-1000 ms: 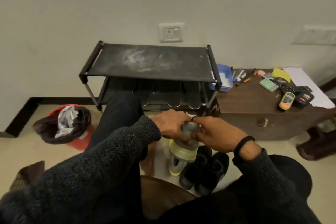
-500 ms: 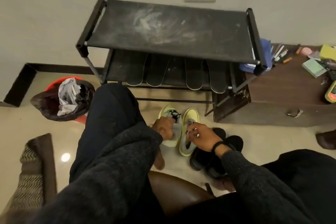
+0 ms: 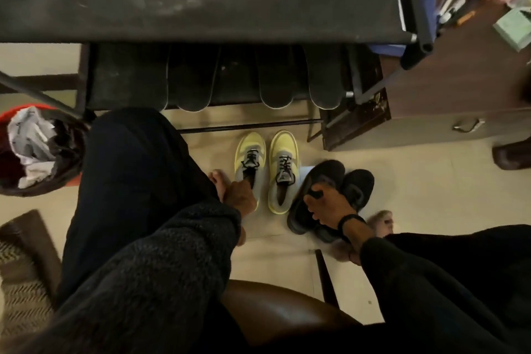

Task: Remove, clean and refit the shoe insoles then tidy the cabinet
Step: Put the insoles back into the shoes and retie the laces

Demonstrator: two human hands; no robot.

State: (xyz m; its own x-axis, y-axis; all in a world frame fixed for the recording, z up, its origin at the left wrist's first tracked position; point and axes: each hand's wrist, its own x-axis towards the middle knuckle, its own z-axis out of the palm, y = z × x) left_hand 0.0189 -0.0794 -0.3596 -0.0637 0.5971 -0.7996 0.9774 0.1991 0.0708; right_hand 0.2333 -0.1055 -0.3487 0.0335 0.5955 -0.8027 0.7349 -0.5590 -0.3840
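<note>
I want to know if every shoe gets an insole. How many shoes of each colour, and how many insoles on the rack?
Yellow-and-grey lace-up sneakers: 2
Black shoes: 2
Dark flat insoles on the lower rack shelf: 4
Total: 8

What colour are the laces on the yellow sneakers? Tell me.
Black, on both yellow sneakers; the head view shows them clearly.

Dark knit sleeves [image 3: 161, 261], black wristband [image 3: 349, 220]

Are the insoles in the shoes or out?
Out: four dark insoles lie side by side on the rack's lower shelf.
</note>
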